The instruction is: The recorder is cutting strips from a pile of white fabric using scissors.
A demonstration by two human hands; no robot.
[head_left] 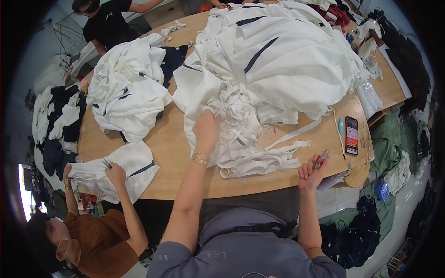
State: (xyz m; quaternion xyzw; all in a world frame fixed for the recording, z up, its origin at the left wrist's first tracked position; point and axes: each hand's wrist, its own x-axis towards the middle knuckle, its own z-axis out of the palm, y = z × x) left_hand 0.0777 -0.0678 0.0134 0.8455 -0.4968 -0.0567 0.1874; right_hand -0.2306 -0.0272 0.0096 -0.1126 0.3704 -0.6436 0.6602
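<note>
My left hand [206, 129] reaches forward over the table, its fingers closed on white cloth at the edge of a white garment [197, 90]. Its fingertips are partly hidden, beside a tangle of white fabric strips [238, 113]. At the table's front edge, my right hand [311, 175] is wrapped round small thread snips [321, 159], blades pointing up and away from me. More flat white strips [259, 160] lie between my two hands. Beyond them rises a large heap of white garments [296, 55] with narrow dark navy insets.
A phone [352, 135] and a light blue marker [340, 125] lie on the wooden table [176, 183] at right. A second white garment pile [127, 92] sits left. There, a co-worker in brown [104, 241] holds snips and a white garment. Another person in black [109, 23] stands at the far left.
</note>
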